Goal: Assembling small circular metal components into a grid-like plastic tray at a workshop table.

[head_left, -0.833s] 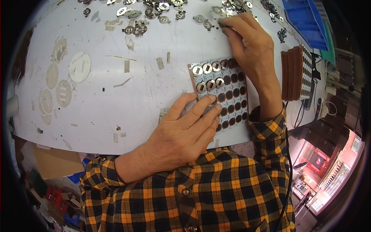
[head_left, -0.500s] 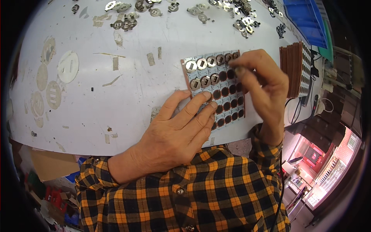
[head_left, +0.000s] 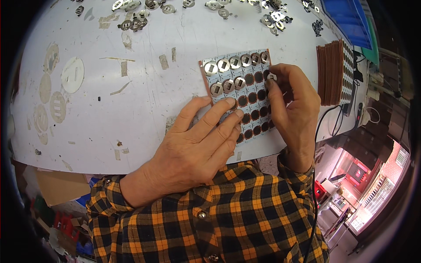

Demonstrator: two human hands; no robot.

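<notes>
A panel of small circuit boards, pale blue with brown edges and rows of dark round pads, lies on the white table. Round metal clips with a slot cover its far row, and a few more sit at the left of the second row. My left hand rests flat over the panel's near left part, fingers spread, hiding some pads. Between thumb and fingertips, my right hand pinches a metal clip at the right end of the second row. Whether that clip touches the pad is hard to see.
Loose metal clips lie scattered in heaps along the far side of the table. To the right stand a stack of brown-edged panels, a blue bin and black cables. Bits of tape and round marks dot the left.
My right hand has moved nearer, from the far row's right end to the second row, uncovering the last far-row clip. My left hand stays on the panel. The whole view has shifted slightly.
</notes>
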